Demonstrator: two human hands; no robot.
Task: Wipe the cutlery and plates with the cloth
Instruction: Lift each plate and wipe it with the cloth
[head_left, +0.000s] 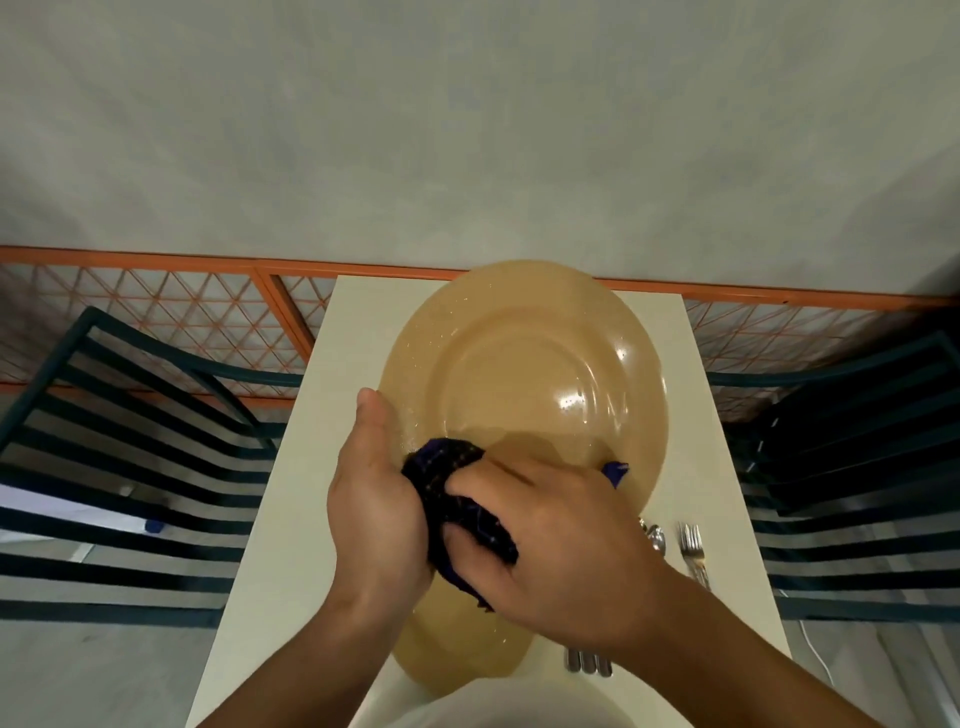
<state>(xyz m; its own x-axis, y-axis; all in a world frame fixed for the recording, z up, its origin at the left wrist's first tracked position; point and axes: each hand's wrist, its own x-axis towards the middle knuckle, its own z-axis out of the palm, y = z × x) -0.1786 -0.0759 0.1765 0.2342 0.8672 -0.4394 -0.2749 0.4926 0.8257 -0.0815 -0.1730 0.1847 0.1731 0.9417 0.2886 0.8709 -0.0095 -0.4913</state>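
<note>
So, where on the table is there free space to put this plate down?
Bare strip of table left of the plate; another at the far right corner, beyond the fork. Near right is crowded: cutlery beside the right hand, which grips the cloth.

There is 1 view only, from a wide-angle camera on the person's head. It looks forward and steeply down, close over the table (291, 519), whose far edge lies toward the top of the picture. The left hand (374, 499) and right hand (550, 551) enter from the bottom edge and sit near the lens, with a plate (524, 364) just beyond. Straight lines bow at the sides: the chairs (130, 441) and the orange railing (156, 312) curve outward.
</note>
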